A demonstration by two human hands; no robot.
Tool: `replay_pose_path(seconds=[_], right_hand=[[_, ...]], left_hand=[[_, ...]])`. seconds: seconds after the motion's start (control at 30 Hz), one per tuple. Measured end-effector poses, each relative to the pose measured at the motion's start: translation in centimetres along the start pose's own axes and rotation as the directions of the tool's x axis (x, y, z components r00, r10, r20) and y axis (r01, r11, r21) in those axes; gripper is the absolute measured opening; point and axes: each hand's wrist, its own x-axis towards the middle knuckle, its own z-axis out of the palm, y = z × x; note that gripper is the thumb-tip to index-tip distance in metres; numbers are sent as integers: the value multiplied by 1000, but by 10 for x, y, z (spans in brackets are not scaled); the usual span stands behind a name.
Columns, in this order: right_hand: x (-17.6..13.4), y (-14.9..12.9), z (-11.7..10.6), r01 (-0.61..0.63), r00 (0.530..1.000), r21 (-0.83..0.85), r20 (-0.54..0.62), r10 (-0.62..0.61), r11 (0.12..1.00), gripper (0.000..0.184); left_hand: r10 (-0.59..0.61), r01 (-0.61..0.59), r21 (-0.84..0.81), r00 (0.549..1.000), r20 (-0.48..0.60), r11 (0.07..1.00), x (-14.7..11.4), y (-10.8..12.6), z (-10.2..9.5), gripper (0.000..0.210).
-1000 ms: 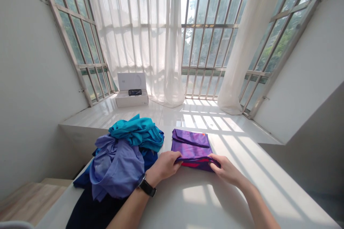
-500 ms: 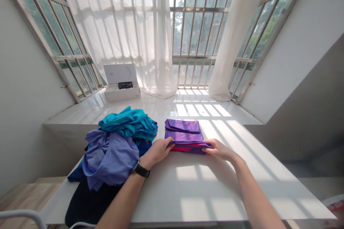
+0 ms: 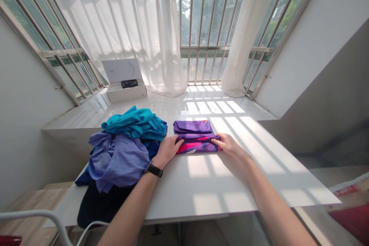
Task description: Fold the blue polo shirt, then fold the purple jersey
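A purple garment (image 3: 198, 147) with pink and red patches lies folded into a small rectangle on the white table. My left hand (image 3: 167, 149), with a black watch on its wrist, pinches the folded layer at the left edge. At the right edge my right hand (image 3: 227, 144) grips the same layer between thumb and fingers. A fold runs across the middle between both hands, and the near part shows the pink pattern. Left of my left hand sits a heap of crumpled clothes, with a teal garment (image 3: 135, 122) on top and a lavender garment (image 3: 118, 159) below it.
Behind the table (image 3: 173, 196), an open white box (image 3: 127, 91) holding a dark object stands on the sill. White curtains (image 3: 121, 27) hang before barred windows. A black cloth (image 3: 100, 205) hangs near the table's left front edge. A white curved tube (image 3: 43, 215) is at lower left.
Both hands have brought the near edge of the purple garment up and away from me, showing more of the pink pattern. The camera view has shifted and tilted slightly downward.
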Motion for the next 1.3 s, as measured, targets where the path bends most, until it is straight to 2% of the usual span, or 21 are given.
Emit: replay_pose_path(seconds=[0.17,0.33,0.57,0.67,0.83,1.0,1.3], right_hand=[[1,8,4,-34,999,-16,10,34,999,37],[1,11,7,-71,997,-101,-45,67,992,44],[0,9,8,-140,990,-159,-9,141,977,48],[0,8,8,-139,990,-193,-11,139,971,47],[1,8,8,-140,990,-233,-35,135,962,44],[2,11,9,-147,989,-272,-39,142,951,42],[1,8,10,-209,978,-364,-68,198,908,43]], left_hand=[[-52,52,22,998,20,998,1,0,2,31],[-124,122,58,992,21,991,0,-3,4,36],[-192,190,52,980,42,980,2,-8,-5,44],[-186,185,16,980,65,983,3,-10,-9,47],[-135,142,-66,985,104,988,1,-14,-7,35],[2,9,-230,999,50,973,2,-20,3,25],[-87,92,-175,996,38,980,3,-15,6,22]])
